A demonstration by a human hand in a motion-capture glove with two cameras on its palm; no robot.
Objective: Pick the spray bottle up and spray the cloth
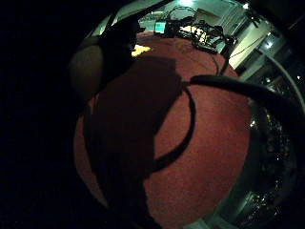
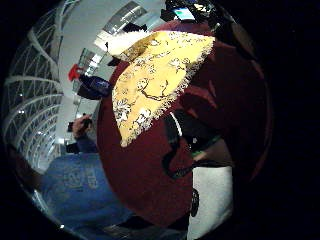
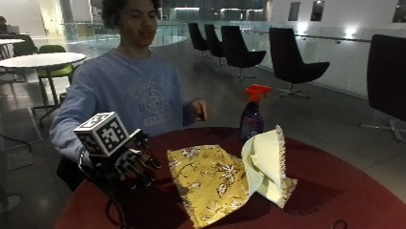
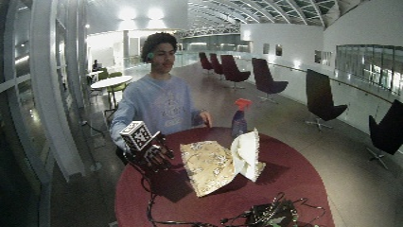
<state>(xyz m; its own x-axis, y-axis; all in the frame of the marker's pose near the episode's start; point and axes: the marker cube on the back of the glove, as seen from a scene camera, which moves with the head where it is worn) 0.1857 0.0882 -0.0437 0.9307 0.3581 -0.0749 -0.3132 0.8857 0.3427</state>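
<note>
Person seated at a round red table (image 3: 355,191). Landmark for all placings: the yellow patterned cloth (image 3: 206,183) lying in the middle of the tabletop.

Cloth: yellow, pale floral print, fringed edge. One part lies flat on the table; the far part stands folded up on edge, showing a pale cream underside. Also seen in the thumb side palm view (image 2: 155,80) spread flat on the red surface.

Gloved right hand (image 3: 133,164): to the side of the cloth, at the table edge nearest the person's right arm, just off the cloth's near corner. Fingers (image 3: 143,179) hang loosely curled and point down toward the tabletop; nothing is between them. Whether the fingertips touch the table cannot be told. The little finger side palm view shows only red tabletop and the hand's own shadow.

Spray bottle (image 3: 252,117): dark purple body, orange-red trigger head, standing upright on the table beyond the cloth, behind its raised fold, on the person's left side. Well apart from the gloved hand, with the whole cloth lying between them. Untouched.

Bare left hand (image 3: 200,109): raised near the table edge, beyond the cloth, beside the bottle but not touching it.
</note>
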